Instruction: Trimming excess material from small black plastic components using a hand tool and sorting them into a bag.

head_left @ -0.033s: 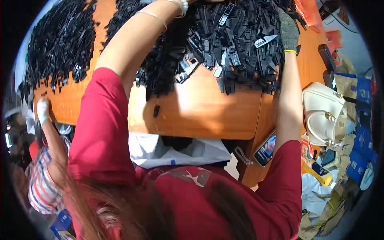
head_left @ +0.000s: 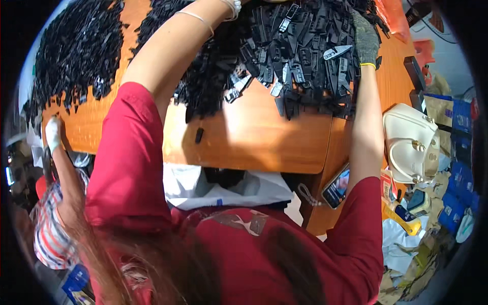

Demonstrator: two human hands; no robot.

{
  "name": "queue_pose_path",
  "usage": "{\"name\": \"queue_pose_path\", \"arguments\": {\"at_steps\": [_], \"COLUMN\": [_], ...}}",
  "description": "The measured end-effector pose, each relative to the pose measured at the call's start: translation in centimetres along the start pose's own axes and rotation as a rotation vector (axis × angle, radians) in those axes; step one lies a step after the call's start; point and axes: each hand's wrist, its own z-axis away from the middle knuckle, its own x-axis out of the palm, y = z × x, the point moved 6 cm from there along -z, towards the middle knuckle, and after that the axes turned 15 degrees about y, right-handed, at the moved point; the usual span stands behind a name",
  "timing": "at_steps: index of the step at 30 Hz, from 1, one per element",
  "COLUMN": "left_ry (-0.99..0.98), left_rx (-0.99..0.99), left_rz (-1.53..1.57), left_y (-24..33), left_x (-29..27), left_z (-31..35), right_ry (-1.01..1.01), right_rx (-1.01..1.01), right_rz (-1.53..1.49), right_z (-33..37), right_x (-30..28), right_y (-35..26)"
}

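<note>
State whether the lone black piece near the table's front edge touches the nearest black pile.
Apart: the head view shows bare tabletop between the lone piece and the pile.

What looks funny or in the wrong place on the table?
One small black piece lies alone on the wooden table, apart from the big pile of black pieces. It looks stray because the others lie heaped together.

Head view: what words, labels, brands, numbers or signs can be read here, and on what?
None can be read clearly enough to quote.
Phone screen: small marks, too small to read.
Blue packages on the right: pale marks, too small and blurred.
Black pieces on the table: no lettering that I can make out.
</note>
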Motion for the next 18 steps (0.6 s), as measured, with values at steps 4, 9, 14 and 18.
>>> {"name": "queue_pose_path", "arguments": {"at_steps": [4, 9, 14, 18], "left_ry": [0.04, 0.486, 0.538, 0.401], "left_rx": [0.046, 0.144, 0.706, 0.812], "left_rz": [0.152, 0.031, 0.649, 0.435], "left_y": [-0.7, 6.7, 17.2, 21.6], "left_x": [-1.2, -7.7, 3.0, 5.9], "left_z": [3.8, 11.6, 27.6, 27.7], "right_ry": [-0.095, 0.033, 0.009, 0.005], "right_rx": [0.083, 0.017, -0.02, -0.045], "right_rz": [0.033, 0.019, 0.06, 0.149], "right_z": [0.7, 3.1, 2.4, 1.9], "right_x": [1.9, 1.4, 0.2, -2.9], "right_y": [-3.0, -2.1, -5.4, -9.3]}}
